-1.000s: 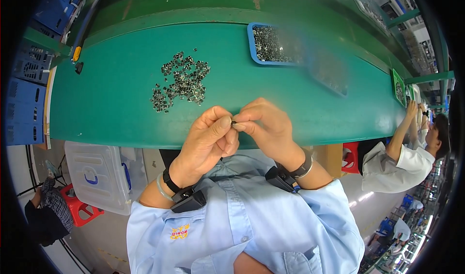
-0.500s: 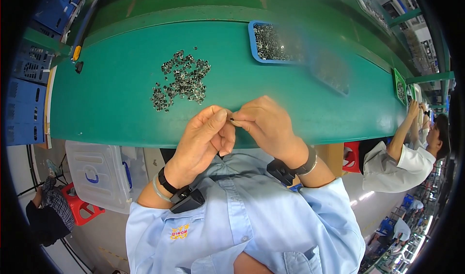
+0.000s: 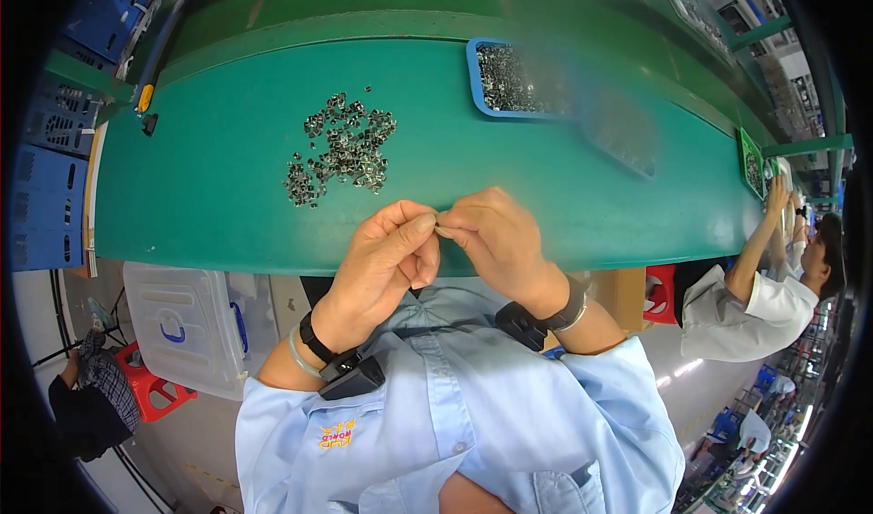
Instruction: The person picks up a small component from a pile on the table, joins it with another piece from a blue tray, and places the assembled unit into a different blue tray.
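Note:
Above the table's near edge, my left hand (image 3: 386,255) and my right hand (image 3: 498,241) meet, fingertips pinched together. A tiny dark part (image 3: 437,225) shows between the fingertips, mostly covered; its exact kind is too small to tell. The left thumb and index finger press at it from one side, the right ones from the other. My other left fingers are curled under, and whether they hold anything is hidden. Beyond my left hand lies a loose pile of small shiny metal parts (image 3: 350,155) on the green tabletop (image 3: 218,169).
A blue tray (image 3: 473,82) full of similar small parts stands at the back, its right side blurred by a smear. A green tray (image 3: 751,164) and a co-worker (image 3: 755,305) are at far right. Left are blue crates (image 3: 45,205) and a clear lidded box (image 3: 177,332).
My right hand has shifted slightly left and turned a little, closing up against the left fingertips. The tiny part is more covered now. The pile and tray have not moved.

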A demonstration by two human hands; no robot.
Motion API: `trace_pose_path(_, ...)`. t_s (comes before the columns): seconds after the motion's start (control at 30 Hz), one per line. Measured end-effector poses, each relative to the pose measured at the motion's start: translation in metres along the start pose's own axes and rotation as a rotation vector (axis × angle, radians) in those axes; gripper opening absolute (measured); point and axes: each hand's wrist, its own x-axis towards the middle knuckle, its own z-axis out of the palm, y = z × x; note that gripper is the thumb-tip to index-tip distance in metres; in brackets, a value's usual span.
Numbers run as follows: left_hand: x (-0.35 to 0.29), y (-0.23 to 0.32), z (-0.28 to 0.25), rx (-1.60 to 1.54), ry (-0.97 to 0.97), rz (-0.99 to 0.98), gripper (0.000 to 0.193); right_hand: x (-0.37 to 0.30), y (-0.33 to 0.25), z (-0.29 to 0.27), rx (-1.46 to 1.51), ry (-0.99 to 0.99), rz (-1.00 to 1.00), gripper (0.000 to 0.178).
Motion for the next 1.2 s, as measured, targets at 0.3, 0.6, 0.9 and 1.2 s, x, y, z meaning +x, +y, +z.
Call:
trace_pose_path(0.3,-0.003,0.005,0.014,0.21,0.029,0.111,0.016,-0.003,-0.005,-0.001,0.772,0.039,0.544,0.005)
trace_pose_path(0.6,-0.002,0.004,0.012,0.301,0.045,0.183,0.013,-0.004,-0.006,0.001,0.897,0.039,0.567,0.004)
trace_pose_path(0.9,0.004,0.006,0.016,0.268,0.048,0.137,0.014,-0.004,0.005,0.001,0.704,0.049,0.503,0.003)
trace_pose_path(1.2,0.0,0.009,-0.011,0.221,0.078,0.092,0.017,0.04,0.084,-0.07,-0.313,0.219,0.275,0.01)
